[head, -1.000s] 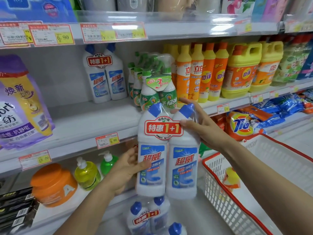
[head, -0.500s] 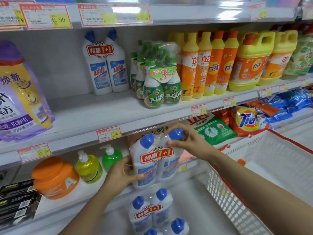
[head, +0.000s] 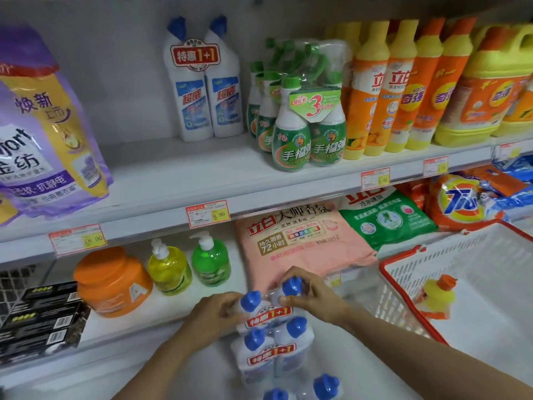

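Black boxes (head: 37, 316) lie far out to the left of the left hand (head: 215, 314), on the low shelf. Closer in stands an orange tub (head: 112, 281), then a yellow pump bottle (head: 168, 269) and a green pump bottle (head: 210, 264), both up and to the left of that hand.

The left hand's fingers curl round the left shoulder of the twin pack (head: 268, 316), just under its left cap (head: 250, 301). The twin pack, two white bottles bound by a red-and-white 1+1 label, stands upright between the two hands. Whether its base rests on the shelf is hidden. Just below the hands, in front of it, stands a second pack (head: 269, 353), and a third pack (head: 326, 386) shows nearer the person at the bottom edge.

The right hand (head: 314, 301) grips the top of the pack's other bottle, fingers wrapped about the right cap (head: 292, 287), thumb on the front. Behind this hand a pink bag (head: 302, 241) lies flat. To its right sits a white basket (head: 403, 255) with a red rim, and inside it a yellow bottle (head: 438, 295), well apart from the hand.
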Action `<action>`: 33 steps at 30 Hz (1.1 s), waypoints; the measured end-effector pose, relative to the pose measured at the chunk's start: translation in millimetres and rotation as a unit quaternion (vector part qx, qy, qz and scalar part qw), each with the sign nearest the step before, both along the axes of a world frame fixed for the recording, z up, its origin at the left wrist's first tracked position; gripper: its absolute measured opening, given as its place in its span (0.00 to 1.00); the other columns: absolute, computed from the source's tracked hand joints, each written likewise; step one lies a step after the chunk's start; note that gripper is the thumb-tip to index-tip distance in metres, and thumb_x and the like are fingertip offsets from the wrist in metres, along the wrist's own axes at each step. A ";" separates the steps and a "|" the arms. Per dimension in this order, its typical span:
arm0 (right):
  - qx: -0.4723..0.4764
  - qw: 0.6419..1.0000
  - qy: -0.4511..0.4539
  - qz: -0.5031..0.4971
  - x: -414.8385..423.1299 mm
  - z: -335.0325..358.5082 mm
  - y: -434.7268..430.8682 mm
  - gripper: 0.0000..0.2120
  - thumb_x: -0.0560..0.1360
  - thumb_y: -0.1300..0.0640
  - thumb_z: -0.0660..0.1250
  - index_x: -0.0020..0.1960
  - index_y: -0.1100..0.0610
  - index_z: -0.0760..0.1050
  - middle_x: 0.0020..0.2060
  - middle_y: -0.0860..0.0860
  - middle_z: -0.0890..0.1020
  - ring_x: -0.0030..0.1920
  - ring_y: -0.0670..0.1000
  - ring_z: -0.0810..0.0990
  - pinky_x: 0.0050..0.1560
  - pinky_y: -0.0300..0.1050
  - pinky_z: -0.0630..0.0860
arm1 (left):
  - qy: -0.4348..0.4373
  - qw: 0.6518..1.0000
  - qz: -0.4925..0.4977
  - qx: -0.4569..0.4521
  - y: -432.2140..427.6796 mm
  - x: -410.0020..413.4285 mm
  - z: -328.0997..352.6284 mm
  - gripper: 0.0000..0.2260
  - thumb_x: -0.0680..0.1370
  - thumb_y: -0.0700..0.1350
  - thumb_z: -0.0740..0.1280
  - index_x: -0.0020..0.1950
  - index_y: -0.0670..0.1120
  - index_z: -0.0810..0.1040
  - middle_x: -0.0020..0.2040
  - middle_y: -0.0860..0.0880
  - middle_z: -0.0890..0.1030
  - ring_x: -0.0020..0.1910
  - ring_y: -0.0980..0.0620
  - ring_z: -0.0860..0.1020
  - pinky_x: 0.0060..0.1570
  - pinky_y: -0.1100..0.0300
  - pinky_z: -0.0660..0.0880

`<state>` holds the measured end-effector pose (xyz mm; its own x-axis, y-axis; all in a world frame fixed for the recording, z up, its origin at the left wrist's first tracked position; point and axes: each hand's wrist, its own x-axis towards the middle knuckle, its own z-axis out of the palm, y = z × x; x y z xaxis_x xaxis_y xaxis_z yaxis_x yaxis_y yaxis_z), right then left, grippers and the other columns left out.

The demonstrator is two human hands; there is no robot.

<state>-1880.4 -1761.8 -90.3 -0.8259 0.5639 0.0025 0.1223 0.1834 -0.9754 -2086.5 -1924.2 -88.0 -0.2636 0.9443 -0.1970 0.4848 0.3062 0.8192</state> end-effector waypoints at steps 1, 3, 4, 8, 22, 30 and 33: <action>-0.006 1.000 -0.012 -0.001 -1.6 -9.6 -2.4 0.12 0.73 0.65 0.74 0.54 0.66 0.74 0.51 0.63 0.81 0.53 0.63 0.82 0.57 0.58 0.79 | 0.009 1.000 -0.005 -0.012 -0.8 -0.8 -5.0 0.12 0.75 0.44 0.73 0.57 0.56 0.82 0.51 0.58 0.85 0.53 0.58 0.82 0.56 0.58 0.77; -0.009 0.999 -0.033 -0.007 -4.8 -24.9 -3.9 0.14 0.73 0.63 0.74 0.54 0.68 0.75 0.51 0.61 0.81 0.53 0.60 0.81 0.57 0.54 0.79 | 0.021 0.999 0.015 -0.026 -0.7 -3.1 -14.2 0.10 0.77 0.42 0.70 0.56 0.54 0.83 0.51 0.56 0.85 0.53 0.57 0.82 0.58 0.55 0.77; -0.013 0.999 -0.039 -0.009 -5.8 -29.4 -3.2 0.13 0.73 0.63 0.74 0.53 0.68 0.75 0.50 0.58 0.81 0.52 0.56 0.81 0.56 0.50 0.79 | 0.030 0.999 0.028 -0.030 0.4 -4.2 -17.5 0.09 0.77 0.41 0.70 0.56 0.52 0.84 0.51 0.54 0.86 0.53 0.56 0.82 0.58 0.54 0.77; -0.047 0.996 -0.074 0.013 -8.0 -29.2 7.9 0.08 0.76 0.65 0.71 0.51 0.69 0.76 0.52 0.66 0.80 0.52 0.55 0.80 0.59 0.54 0.78 | 0.047 0.998 0.040 -0.034 8.5 -0.6 -21.3 0.09 0.78 0.43 0.69 0.56 0.50 0.83 0.50 0.53 0.85 0.51 0.56 0.83 0.56 0.57 0.77; 0.151 0.972 -0.095 0.155 -27.4 134.7 24.1 0.08 0.78 0.64 0.69 0.57 0.63 0.81 0.52 0.55 0.85 0.55 0.57 0.83 0.61 0.47 0.78 | 0.361 0.848 0.140 0.362 18.8 -17.0 126.3 0.09 0.78 0.48 0.63 0.50 0.48 0.82 0.45 0.53 0.81 0.40 0.55 0.78 0.39 0.59 0.73; 0.135 0.978 0.154 -0.030 -147.1 248.9 38.8 0.14 0.80 0.62 0.66 0.64 0.62 0.72 0.56 0.56 0.80 0.53 0.49 0.80 0.55 0.43 0.78 | 0.471 0.870 0.087 0.117 28.2 -80.1 183.9 0.22 0.82 0.59 0.56 0.72 0.50 0.71 0.74 0.47 0.70 0.73 0.47 0.65 0.73 0.52 0.59; 0.120 0.982 0.121 -0.080 -198.9 252.0 57.2 0.17 0.80 0.57 0.68 0.66 0.56 0.67 0.57 0.47 0.76 0.52 0.41 0.77 0.43 0.25 0.74 | 0.473 0.876 0.074 0.050 19.4 -101.3 165.9 0.28 0.80 0.65 0.50 0.77 0.55 0.63 0.78 0.52 0.63 0.76 0.53 0.60 0.74 0.58 0.54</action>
